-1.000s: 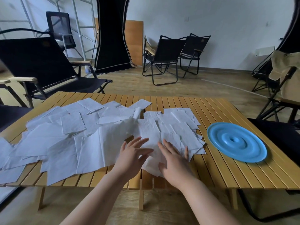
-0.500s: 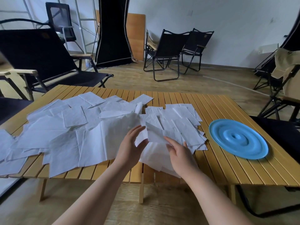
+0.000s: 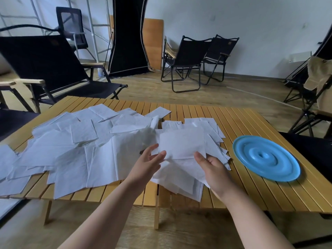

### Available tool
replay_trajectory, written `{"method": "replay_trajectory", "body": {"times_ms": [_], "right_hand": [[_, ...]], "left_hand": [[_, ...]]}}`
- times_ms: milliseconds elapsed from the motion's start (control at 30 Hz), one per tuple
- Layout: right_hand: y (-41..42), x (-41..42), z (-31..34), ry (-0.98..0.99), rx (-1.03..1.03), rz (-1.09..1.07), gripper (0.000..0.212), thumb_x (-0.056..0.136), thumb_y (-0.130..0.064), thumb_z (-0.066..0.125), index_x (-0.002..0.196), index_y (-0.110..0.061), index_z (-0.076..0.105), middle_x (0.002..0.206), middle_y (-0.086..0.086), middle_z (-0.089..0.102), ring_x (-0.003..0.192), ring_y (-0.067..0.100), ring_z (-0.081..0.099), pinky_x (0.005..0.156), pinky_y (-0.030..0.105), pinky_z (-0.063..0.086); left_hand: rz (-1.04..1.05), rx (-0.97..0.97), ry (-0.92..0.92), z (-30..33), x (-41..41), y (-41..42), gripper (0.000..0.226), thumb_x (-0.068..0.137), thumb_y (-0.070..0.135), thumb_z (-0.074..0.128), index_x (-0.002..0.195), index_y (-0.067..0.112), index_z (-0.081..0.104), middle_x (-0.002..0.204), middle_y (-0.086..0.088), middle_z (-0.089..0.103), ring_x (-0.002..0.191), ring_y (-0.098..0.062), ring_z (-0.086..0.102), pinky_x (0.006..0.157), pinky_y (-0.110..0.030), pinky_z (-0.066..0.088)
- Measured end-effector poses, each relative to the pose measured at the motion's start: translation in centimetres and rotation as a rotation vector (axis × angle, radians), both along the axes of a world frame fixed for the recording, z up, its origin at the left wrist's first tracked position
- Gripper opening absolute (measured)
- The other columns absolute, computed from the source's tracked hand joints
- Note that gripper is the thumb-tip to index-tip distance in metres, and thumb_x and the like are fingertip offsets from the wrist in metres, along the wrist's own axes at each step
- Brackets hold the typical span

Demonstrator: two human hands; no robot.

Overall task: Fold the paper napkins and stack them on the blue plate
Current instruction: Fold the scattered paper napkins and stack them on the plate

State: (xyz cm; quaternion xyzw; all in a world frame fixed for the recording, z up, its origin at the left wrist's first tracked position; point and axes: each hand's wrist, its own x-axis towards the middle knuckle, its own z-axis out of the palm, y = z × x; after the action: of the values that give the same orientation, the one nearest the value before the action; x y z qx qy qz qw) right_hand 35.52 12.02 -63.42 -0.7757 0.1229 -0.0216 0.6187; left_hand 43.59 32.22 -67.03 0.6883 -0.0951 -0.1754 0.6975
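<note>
Fingers and thumbs of both hands pinch one white paper napkin (image 3: 181, 144), which is lifted a little above the pile. On the left hand (image 3: 149, 163) the thumb lies over the napkin's lower left corner while the fingers go behind it; the right hand (image 3: 213, 168) has its thumb on the lower right edge and the other fingers are hidden beneath the paper, so how they lie cannot be told. This napkin looks like a folded square, tilted slightly toward the camera, and it hangs over the right part of the heap.

Below and around it spreads the heap of napkins (image 3: 86, 150), loose white sheets overlapping one another across the left and middle of the wooden slat table (image 3: 269, 198). Some are small folded squares, others are larger opened sheets with visible creases. Several at the near edge droop over the table's front, and a few at the far left run out of view.

To the right of the heap, apart from it, lies the blue plate (image 3: 265, 158), round with raised rings, bare of napkins and resting flat on the slats.

Beyond the table stand black folding chairs (image 3: 186, 58) on a wooden floor, with another black chair (image 3: 45, 69) at the left, a dark fabric panel (image 3: 127, 36) against the white wall, and a beige cloth (image 3: 319, 74) draped over a chair at the right.
</note>
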Motion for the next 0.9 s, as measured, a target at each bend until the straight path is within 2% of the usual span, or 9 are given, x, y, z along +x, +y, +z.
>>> {"method": "replay_trajectory", "body": {"times_ms": [67, 167, 267, 367, 467, 633, 700, 800, 900], "right_hand": [[-0.5, -0.1, 0.0, -0.033, 0.123, -0.016, 0.054, 0.078, -0.065, 0.059, 0.121, -0.032, 0.063, 0.127, -0.019, 0.066, 0.124, 0.005, 0.054, 0.106, 0.031, 0.042], [-1.0, 0.0, 0.5, -0.098, 0.283, -0.054, 0.033, 0.087, -0.046, 0.061, 0.114, -0.028, 0.067, 0.114, -0.019, 0.071, 0.114, 0.000, 0.060, 0.087, 0.017, 0.045], [-1.7, 0.3, 0.2, -0.108, 0.312, -0.068, 0.014, 0.097, -0.037, 0.059, 0.106, -0.029, 0.065, 0.105, -0.025, 0.068, 0.102, -0.011, 0.055, 0.088, 0.017, 0.037], [-2.1, 0.4, -0.2, -0.157, 0.257, -0.084, 0.013, 0.098, -0.031, 0.059, 0.108, -0.028, 0.068, 0.102, -0.021, 0.073, 0.101, -0.004, 0.063, 0.086, 0.015, 0.044], [-2.0, 0.3, 0.0, -0.250, 0.150, -0.071, 0.023, 0.095, -0.019, 0.066, 0.117, -0.028, 0.065, 0.101, -0.012, 0.076, 0.099, 0.005, 0.070, 0.079, 0.019, 0.056], [-2.5, 0.7, -1.0, -0.265, -0.195, -0.135, 0.072, 0.089, -0.029, 0.074, 0.147, -0.048, 0.035, 0.085, 0.014, 0.070, 0.084, 0.027, 0.070, 0.076, 0.041, 0.062], [-2.5, 0.6, -1.2, -0.309, -0.275, -0.119, 0.072, 0.090, -0.027, 0.073, 0.147, -0.050, 0.035, 0.066, 0.005, 0.061, 0.064, 0.023, 0.060, 0.063, 0.034, 0.056], [-2.1, 0.2, -0.8, -0.347, -0.383, -0.095, 0.049, 0.092, -0.023, 0.071, 0.136, -0.037, 0.054, 0.052, -0.019, 0.047, 0.050, 0.005, 0.044, 0.047, 0.015, 0.040], [-2.0, 0.3, -0.9, -0.326, -0.427, -0.113, 0.028, 0.091, -0.025, 0.072, 0.119, -0.026, 0.071, 0.074, -0.027, 0.060, 0.063, -0.011, 0.058, 0.048, 0.007, 0.043]], "left_hand": [[-0.049, -0.038, 0.003, 0.3, -0.2, -0.2, 0.079, 0.081, 0.049, 0.072, 0.150, 0.031, 0.038, 0.139, 0.003, 0.057, 0.120, -0.012, 0.061, 0.109, -0.038, 0.048], [-0.056, -0.119, -0.025, 0.5, -0.3, -0.7, 0.072, 0.086, 0.022, 0.073, 0.147, 0.032, 0.036, 0.108, 0.018, 0.072, 0.105, -0.007, 0.069, 0.088, -0.024, 0.056], [-0.018, -0.183, -0.088, 0.4, 0.0, -0.8, 0.079, 0.085, 0.006, 0.075, 0.150, 0.035, 0.039, 0.108, -0.001, 0.071, 0.102, -0.014, 0.070, 0.081, -0.022, 0.055], [0.042, -0.140, -0.204, 0.5, 0.1, -1.0, 0.053, 0.083, 0.007, 0.075, 0.128, 0.032, 0.063, 0.097, -0.005, 0.075, 0.093, -0.014, 0.071, 0.082, -0.023, 0.057], [0.090, -0.019, -0.314, 0.0, 0.4, -1.0, 0.025, 0.082, 0.012, 0.077, 0.102, 0.026, 0.077, 0.098, 0.003, 0.079, 0.096, -0.013, 0.073, 0.091, -0.029, 0.057], [0.133, 0.020, -0.338, -0.4, 0.8, -0.8, 0.023, 0.086, 0.011, 0.076, 0.093, 0.033, 0.079, 0.097, 0.008, 0.078, 0.097, -0.011, 0.073, 0.089, -0.027, 0.056], [0.123, 0.050, -0.356, -0.6, 0.9, -0.7, 0.024, 0.087, 0.015, 0.075, 0.093, 0.037, 0.080, 0.098, 0.009, 0.078, 0.098, -0.013, 0.072, 0.090, -0.032, 0.056], [0.127, 0.091, -0.376, -0.7, 1.1, -0.6, 0.024, 0.089, 0.017, 0.073, 0.092, 0.040, 0.081, 0.099, 0.011, 0.077, 0.099, -0.013, 0.071, 0.089, -0.031, 0.055], [0.120, 0.092, -0.405, -0.6, 1.2, -0.6, 0.029, 0.089, 0.015, 0.074, 0.087, 0.043, 0.080, 0.094, 0.016, 0.072, 0.092, -0.009, 0.067, 0.079, -0.021, 0.053]]}}
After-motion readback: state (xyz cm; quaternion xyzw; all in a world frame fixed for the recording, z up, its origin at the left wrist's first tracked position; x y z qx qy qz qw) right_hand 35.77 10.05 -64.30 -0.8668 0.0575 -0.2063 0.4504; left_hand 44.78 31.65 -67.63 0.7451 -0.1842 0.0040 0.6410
